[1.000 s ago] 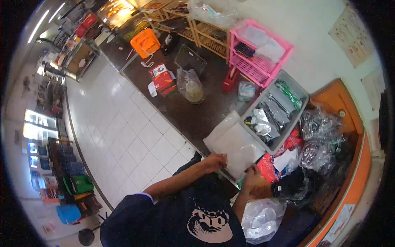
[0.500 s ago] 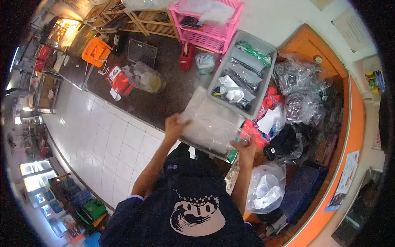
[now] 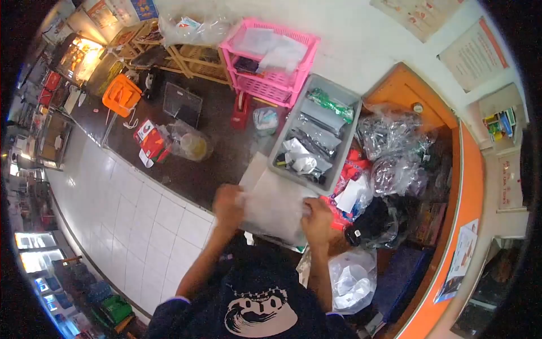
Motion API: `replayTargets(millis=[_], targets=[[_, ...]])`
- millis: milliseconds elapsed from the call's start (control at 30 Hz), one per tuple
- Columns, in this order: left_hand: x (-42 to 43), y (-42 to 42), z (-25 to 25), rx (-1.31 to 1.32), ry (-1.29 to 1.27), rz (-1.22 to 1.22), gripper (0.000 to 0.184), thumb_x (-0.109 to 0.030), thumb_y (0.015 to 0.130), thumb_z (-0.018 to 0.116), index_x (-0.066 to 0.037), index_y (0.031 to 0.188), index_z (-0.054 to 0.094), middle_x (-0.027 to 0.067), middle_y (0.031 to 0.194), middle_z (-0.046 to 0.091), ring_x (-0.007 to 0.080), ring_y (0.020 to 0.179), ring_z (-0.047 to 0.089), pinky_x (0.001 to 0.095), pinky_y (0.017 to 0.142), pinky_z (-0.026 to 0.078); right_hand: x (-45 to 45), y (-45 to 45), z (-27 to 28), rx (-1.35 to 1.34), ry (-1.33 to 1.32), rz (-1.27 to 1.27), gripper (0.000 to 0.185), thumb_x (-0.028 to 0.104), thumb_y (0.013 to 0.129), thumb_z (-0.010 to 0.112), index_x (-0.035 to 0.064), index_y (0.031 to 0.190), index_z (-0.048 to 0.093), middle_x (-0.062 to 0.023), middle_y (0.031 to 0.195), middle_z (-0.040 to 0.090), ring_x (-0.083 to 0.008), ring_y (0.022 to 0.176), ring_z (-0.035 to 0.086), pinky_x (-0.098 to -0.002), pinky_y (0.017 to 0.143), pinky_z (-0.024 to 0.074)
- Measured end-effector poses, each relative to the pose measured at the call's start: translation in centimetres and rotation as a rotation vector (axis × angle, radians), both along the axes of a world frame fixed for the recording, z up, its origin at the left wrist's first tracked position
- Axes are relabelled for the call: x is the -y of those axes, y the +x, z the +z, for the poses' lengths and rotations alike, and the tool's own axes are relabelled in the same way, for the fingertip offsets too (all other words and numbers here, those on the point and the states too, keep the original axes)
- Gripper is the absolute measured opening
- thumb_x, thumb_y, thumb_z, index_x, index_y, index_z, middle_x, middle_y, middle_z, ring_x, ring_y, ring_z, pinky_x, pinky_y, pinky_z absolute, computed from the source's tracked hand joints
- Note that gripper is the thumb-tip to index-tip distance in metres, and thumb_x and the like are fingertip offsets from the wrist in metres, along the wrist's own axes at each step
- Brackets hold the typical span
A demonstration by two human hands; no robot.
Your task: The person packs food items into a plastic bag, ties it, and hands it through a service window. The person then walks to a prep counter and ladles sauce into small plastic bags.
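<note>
A clear plastic bag (image 3: 274,213) is stretched between my two hands at the counter's front edge, blurred by motion. My left hand (image 3: 228,208), smeared too, is closed on the bag's left side. At the right side, my right hand (image 3: 318,222) pinches the bag's edge with fingers curled. Beneath and behind the bag lies a pale flat sheet or packet (image 3: 264,176). Just beyond stands a grey plastic tray (image 3: 273,164) with black packets, a green packet and crumpled white pieces in it.
Bagged clothing, including a red patterned piece (image 3: 340,212) and a black bundle (image 3: 381,221), is piled right of my right hand. A pink rack (image 3: 270,93), a red tape dispenser (image 3: 240,110) and an orange basket (image 3: 121,96) stand toward the back.
My right hand now grips the bag's edge higher up, and the bag looks drawn narrower between my hands. The view has tilted up, so the surroundings sit lower and farther left.
</note>
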State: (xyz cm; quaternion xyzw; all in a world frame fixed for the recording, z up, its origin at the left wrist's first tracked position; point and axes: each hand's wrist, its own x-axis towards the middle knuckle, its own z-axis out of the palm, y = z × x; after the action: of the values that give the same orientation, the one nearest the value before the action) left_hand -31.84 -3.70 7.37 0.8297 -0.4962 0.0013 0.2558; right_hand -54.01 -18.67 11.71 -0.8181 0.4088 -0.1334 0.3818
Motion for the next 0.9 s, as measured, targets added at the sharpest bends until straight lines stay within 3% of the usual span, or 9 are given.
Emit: replayTargets(millis=[100, 167, 233, 300, 400, 500, 767, 833, 900], targets=[[-4.9, 5.0, -4.6, -0.558, 0.084, 0.192, 0.019, -0.015, 0.081, 0.074, -0.006, 0.097, 0.069, 0.0112, 0.082, 0.071, 0.0245, 0.075, 0.070, 0.0380, 0.068, 0.054, 2.6, 0.2, -4.4, 0.105, -0.032, 0.169, 0.042, 0.003, 0.070, 0.075, 0.0071, 0.112, 0.070, -0.0175, 0.102, 0.069, -0.0352, 0.094, 0.068, -0.0412, 0.076, 0.0558], [-7.0, 3.4, -4.0, -0.769, 0.120, 0.257, 0.021, -0.018, 0.081, 0.077, -0.005, 0.096, 0.069, 0.0114, 0.079, 0.071, 0.0214, 0.070, 0.069, 0.0371, 0.063, 0.053, 5.8, 1.9, -4.1, 0.237, 0.598, 0.278, 0.028, 0.011, 0.075, 0.076, 0.0065, 0.102, 0.072, -0.0143, 0.093, 0.071, -0.0335, 0.086, 0.069, -0.0397, 0.074, 0.0559], [-6.2, 2.3, 1.7, -0.879, 0.378, 0.403, 0.031, -0.022, 0.080, 0.081, -0.002, 0.101, 0.068, 0.0114, 0.075, 0.071, 0.0157, 0.064, 0.067, 0.0338, 0.056, 0.053, 11.3, 4.6, -11.9, 0.281, 0.131, -0.091, 0.024, 0.015, 0.076, 0.080, 0.0037, 0.097, 0.074, -0.0152, 0.090, 0.071, -0.0318, 0.081, 0.067, -0.0386, 0.075, 0.0553], [-6.9, 1.3, 3.0, -1.063, 0.360, 0.377, 0.038, -0.016, 0.083, 0.080, 0.001, 0.113, 0.065, 0.0117, 0.081, 0.072, 0.0158, 0.072, 0.069, 0.0308, 0.062, 0.055, 15.3, 8.1, -13.0, -0.012, -0.175, -0.260, 0.021, 0.019, 0.076, 0.078, 0.0045, 0.092, 0.074, -0.0150, 0.086, 0.070, -0.0340, 0.075, 0.065, -0.0430, 0.071, 0.0534], [-7.8, 0.2, 4.0, -1.334, 0.045, 0.249, 0.044, -0.005, 0.083, 0.077, 0.002, 0.123, 0.059, 0.0106, 0.089, 0.072, 0.0157, 0.079, 0.069, 0.0298, 0.070, 0.056, 18.9, 10.2, -18.8, -0.044, -0.659, -0.080, 0.016, 0.017, 0.076, 0.074, 0.0043, 0.084, 0.071, -0.0158, 0.081, 0.069, -0.0367, 0.070, 0.063, -0.0455, 0.068, 0.0502], [-9.1, 0.1, 3.8, -1.347, -0.003, 0.329, 0.047, 0.002, 0.083, 0.075, 0.001, 0.127, 0.057, 0.0106, 0.094, 0.072, 0.0161, 0.085, 0.069, 0.0302, 0.077, 0.057, 20.0, 9.8, -16.3, -0.004, -0.320, -0.072, 0.009, 0.011, 0.074, 0.070, 0.0046, 0.080, 0.068, -0.0180, 0.086, 0.068, -0.0393, 0.078, 0.062, -0.0470, 0.072, 0.0494], [-8.0, -1.0, 0.2, -1.363, -0.123, 0.428, 0.039, -0.009, 0.085, 0.077, 0.001, 0.121, 0.062, 0.0099, 0.106, 0.071, 0.0164, 0.095, 0.067, 0.0302, 0.085, 0.054, 20.7, 10.6, -15.7, -0.011, -0.676, 0.172, 0.009, 0.007, 0.078, 0.069, 0.0031, 0.084, 0.066, -0.0161, 0.080, 0.068, -0.0424, 0.075, 0.063, -0.0490, 0.072, 0.0495], [-8.4, -1.1, 0.0, -1.379, -0.049, 0.490, 0.037, -0.008, 0.087, 0.075, 0.001, 0.120, 0.063, 0.0096, 0.107, 0.071, 0.0160, 0.098, 0.066, 0.0307, 0.087, 0.054, 20.3, 9.5, -14.7, 0.064, -0.283, -0.001, 0.007, 0.006, 0.080, 0.069, 0.0015, 0.083, 0.066, -0.0165, 0.079, 0.069, -0.0437, 0.071, 0.063, -0.0437, 0.068, 0.0513], [-8.6, -1.3, 0.4, -1.500, -0.109, 0.606, 0.034, -0.007, 0.088, 0.074, 0.001, 0.119, 0.063, 0.0098, 0.108, 0.071, 0.0161, 0.098, 0.067, 0.0304, 0.087, 0.054, 19.7, 7.9, -14.0, -0.015, -0.297, 0.021, 0.024, 0.007, 0.078, 0.076, 0.0066, 0.099, 0.063, -0.0079, 0.076, 0.069, -0.0324, 0.066, 0.066, -0.0395, 0.064, 0.0526]])
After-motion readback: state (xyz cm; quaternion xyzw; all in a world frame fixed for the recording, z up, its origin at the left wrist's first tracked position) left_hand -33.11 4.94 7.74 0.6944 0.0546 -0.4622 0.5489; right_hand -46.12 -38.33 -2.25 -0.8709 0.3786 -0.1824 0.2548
